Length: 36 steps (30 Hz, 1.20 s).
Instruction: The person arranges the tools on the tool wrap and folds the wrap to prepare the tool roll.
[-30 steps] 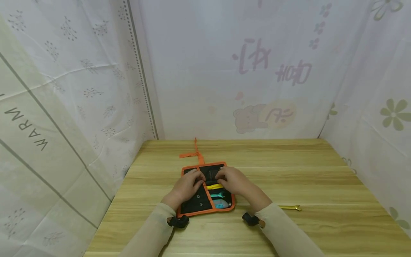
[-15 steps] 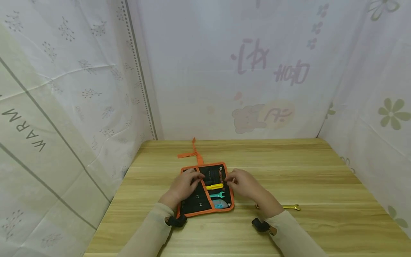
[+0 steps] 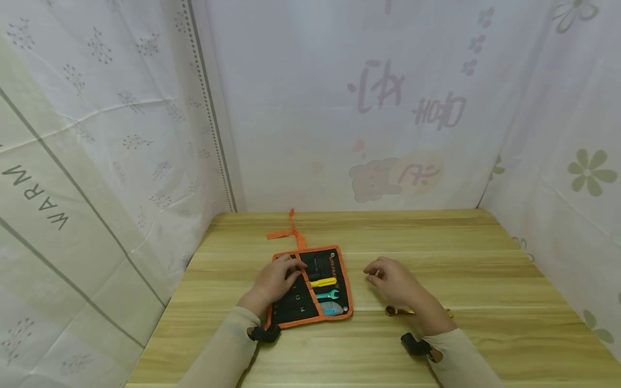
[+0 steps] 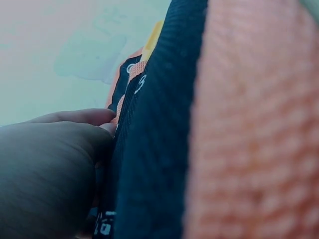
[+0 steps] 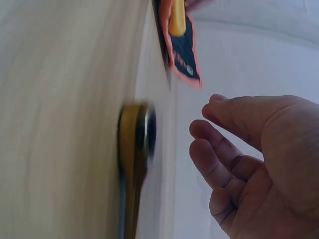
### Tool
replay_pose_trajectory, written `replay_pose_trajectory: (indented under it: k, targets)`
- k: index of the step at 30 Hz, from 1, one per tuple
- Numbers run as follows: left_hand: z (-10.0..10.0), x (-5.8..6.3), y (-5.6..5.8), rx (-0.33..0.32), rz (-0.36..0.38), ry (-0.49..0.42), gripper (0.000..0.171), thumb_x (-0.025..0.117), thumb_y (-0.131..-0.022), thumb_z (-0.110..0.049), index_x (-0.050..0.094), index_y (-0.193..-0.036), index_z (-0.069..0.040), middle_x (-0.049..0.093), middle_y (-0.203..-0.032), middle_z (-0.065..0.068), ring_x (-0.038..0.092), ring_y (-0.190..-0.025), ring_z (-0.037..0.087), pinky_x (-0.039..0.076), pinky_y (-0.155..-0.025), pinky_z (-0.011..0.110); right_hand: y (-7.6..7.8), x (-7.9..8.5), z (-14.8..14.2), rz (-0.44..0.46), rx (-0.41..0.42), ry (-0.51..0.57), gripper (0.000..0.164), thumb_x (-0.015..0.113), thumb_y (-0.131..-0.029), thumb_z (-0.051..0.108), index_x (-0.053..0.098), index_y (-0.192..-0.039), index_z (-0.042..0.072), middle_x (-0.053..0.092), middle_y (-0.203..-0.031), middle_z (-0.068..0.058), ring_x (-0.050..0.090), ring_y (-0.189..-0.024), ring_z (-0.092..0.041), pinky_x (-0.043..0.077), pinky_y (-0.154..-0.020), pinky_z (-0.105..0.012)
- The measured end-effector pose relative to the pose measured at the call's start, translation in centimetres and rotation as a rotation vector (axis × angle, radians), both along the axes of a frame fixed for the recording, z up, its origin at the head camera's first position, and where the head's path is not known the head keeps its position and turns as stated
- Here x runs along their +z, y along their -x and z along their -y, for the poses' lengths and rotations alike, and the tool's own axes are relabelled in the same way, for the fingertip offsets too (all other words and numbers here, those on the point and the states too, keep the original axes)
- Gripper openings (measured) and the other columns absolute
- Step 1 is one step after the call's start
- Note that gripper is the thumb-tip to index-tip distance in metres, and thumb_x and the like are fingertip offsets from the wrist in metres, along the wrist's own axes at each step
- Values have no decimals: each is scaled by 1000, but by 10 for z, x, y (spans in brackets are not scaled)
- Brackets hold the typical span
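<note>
A black tool pouch (image 3: pixel 293 312) with orange trim lies unfolded on the table. My left hand (image 3: pixel 274 277) rests over its left part, and finger and thumb pinch the orange-edged pocket opening; the left wrist view shows these fingertips (image 4: pixel 110 119) at the band. Out of the pockets stick a yellow handle (image 3: pixel 323 282), a teal open-end wrench (image 3: pixel 328 295) and a grey and light-blue handle (image 3: pixel 332 308). Right of the pouch, my right hand (image 3: pixel 395 280) is in the air with loosely bent fingers and nothing held. Below it lies a gold ratchet wrench (image 5: pixel 130 144), partly hidden by the wrist.
The wooden table (image 3: pixel 436 237) carries the pouch and the wrench. From the pouch's far edge an orange tie strap (image 3: pixel 301 240) runs toward the back. Printed cloth curtains (image 3: pixel 301 108) enclose the table at the back and both sides.
My right hand has left the pouch's right flap and moved right, over beside the gold ratchet wrench, uncovering lettering on the flap. The left hand stays at the pocket edge.
</note>
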<state>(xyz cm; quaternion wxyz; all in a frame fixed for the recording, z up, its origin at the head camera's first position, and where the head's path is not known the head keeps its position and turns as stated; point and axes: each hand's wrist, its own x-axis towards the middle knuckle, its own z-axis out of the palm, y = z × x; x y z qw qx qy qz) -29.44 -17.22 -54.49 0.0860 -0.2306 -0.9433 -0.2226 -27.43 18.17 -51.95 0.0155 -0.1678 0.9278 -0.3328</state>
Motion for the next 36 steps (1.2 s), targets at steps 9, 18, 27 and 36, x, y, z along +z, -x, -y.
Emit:
replay_pose_trajectory:
  k: [9,18,27,36]
  targets:
    - [1,-1,2,2,2,-24,15,72,-102,-21,73,-113,-31,56,-97,-14,53,-77,5,49,-69,30,-6,-4,-39,8,-17,19,17,74,-100,14,77,-117,12,66,-100,6,63,-91,-13,55,-77,-35]
    - [0,-4,2,7,-13,-23,14,74,-101,-20,72,-110,-31,54,-94,-14,52,-77,5,49,-69,29,-15,-6,-76,53,-27,44,20,75,-100,21,76,-119,14,68,-104,5,64,-95,-16,54,-82,-39]
    - [0,-3,2,23,-31,-39,11,74,-101,-21,72,-107,-30,54,-92,-14,54,-78,6,50,-68,30,-23,-10,-101,54,-41,68,24,77,-98,24,75,-120,13,69,-105,6,64,-96,-16,55,-81,-36]
    - [0,-8,3,22,-26,-42,10,74,-101,-23,71,-104,-31,54,-91,-15,52,-74,5,49,-67,29,-33,-18,-122,49,10,80,26,82,-94,28,77,-114,13,70,-106,4,64,-94,-13,56,-83,-31]
